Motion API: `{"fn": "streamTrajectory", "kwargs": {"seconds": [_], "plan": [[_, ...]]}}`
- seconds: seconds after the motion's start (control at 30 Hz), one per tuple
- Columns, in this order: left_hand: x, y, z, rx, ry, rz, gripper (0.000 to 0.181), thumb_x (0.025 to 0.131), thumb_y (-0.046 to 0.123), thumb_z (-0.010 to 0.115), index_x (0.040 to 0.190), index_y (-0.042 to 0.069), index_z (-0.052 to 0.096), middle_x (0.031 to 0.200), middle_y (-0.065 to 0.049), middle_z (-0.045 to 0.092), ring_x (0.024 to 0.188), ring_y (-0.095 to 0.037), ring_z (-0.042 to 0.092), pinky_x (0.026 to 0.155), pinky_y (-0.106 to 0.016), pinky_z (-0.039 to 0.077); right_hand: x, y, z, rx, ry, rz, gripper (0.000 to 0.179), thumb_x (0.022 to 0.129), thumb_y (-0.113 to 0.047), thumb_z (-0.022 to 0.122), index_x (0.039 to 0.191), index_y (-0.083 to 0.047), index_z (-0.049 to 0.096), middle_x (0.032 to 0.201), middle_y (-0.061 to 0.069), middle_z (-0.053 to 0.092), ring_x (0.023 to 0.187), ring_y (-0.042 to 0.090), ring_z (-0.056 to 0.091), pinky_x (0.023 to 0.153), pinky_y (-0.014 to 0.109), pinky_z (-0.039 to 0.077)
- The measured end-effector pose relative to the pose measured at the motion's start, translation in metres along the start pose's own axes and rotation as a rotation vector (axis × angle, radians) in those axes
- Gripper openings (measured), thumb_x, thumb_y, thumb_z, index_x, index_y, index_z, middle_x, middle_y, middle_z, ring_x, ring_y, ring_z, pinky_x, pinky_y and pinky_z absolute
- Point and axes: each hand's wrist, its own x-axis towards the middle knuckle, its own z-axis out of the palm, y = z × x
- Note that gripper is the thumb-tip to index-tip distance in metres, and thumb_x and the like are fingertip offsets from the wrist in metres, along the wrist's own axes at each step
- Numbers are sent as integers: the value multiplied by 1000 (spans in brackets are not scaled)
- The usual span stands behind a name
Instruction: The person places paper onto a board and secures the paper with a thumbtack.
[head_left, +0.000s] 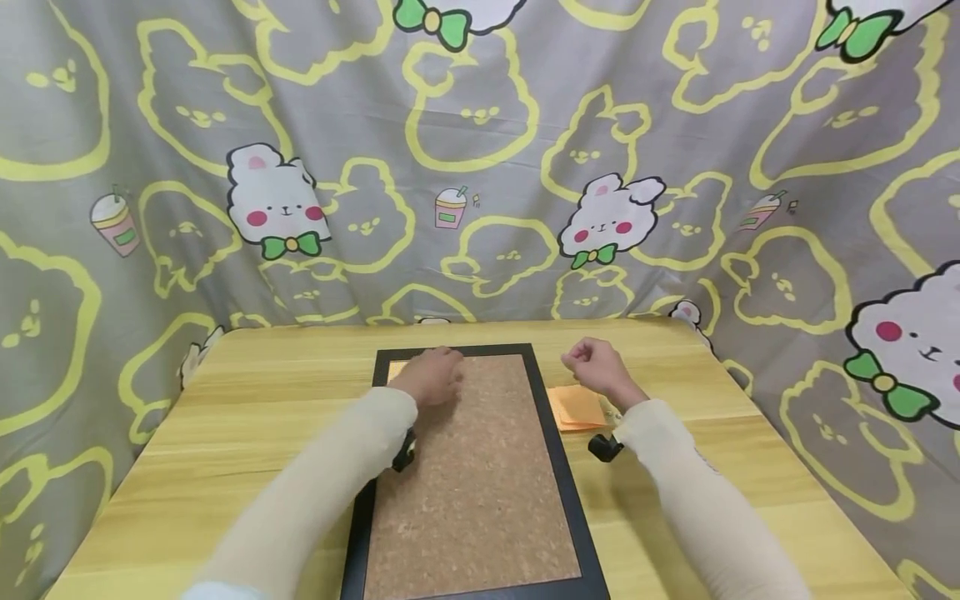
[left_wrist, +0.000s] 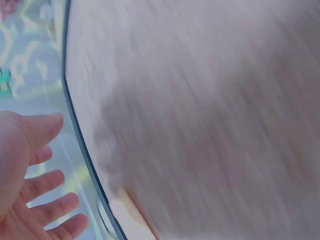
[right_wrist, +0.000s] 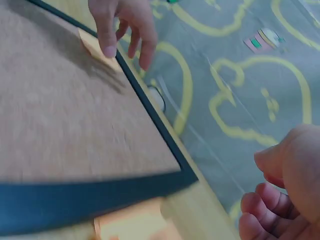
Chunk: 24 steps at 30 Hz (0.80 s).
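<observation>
A cork board (head_left: 472, 483) with a black frame lies on the table. A light orange sticky note (right_wrist: 95, 50) is at its far left corner, partly covered by my left hand (head_left: 433, 377) in the head view. The left hand hovers over that corner, fingers spread and loosely bent, holding nothing that I can see. To the right of the board is a stack of orange sticky notes (head_left: 579, 408). My right hand (head_left: 603, 369) is raised just beyond the stack. Its fingers are loosely curled, and the right wrist view shows nothing between thumb and fingers.
Beside the stack, partly behind the right wrist, lies a small see-through item (head_left: 613, 412) too unclear to name. The wood-grain table (head_left: 247, 433) extends on both sides of the board. A grey patterned curtain (head_left: 510, 192) hangs behind the table and along its sides.
</observation>
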Motion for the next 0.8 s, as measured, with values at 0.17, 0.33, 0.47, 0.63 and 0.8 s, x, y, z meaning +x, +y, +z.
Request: {"fn": "streamTrajectory", "kwargs": {"seconds": [0.17,0.33,0.47,0.63,0.8], "plan": [[23,43,12,-31,-19,137,53,99,33,55,145,8,43,146,-14,43,131,-31,43,105,-41,38,-14,29,-21,-25,37,46,21,97,-20,60,96,0,59,81,10,59,70,23,60,58,31,47],[36,79,19,-68,-22,208,56,99,35,57,145,8,43,145,-10,46,133,-25,42,106,-36,37,-24,53,-32,-74,39,53,20,95,-19,60,96,1,63,89,11,63,76,22,60,67,35,49],[42,106,24,-92,-23,213,57,97,39,58,143,8,46,141,-11,50,130,-24,46,104,-37,38,-29,70,-35,-100,31,61,19,94,-18,60,96,0,63,95,13,63,85,25,59,73,38,49],[52,134,38,-40,-19,266,50,97,40,59,138,12,54,135,-5,57,124,-20,52,101,-33,41,-35,86,-36,-112,-16,96,16,93,-17,60,95,-2,65,94,10,64,84,25,58,69,36,49],[61,156,50,68,-6,285,32,95,41,61,120,23,67,112,6,67,102,-14,62,88,-35,45,-39,97,-37,-127,-53,122,13,90,-15,63,91,-3,66,84,7,63,73,20,57,63,32,48]]}}
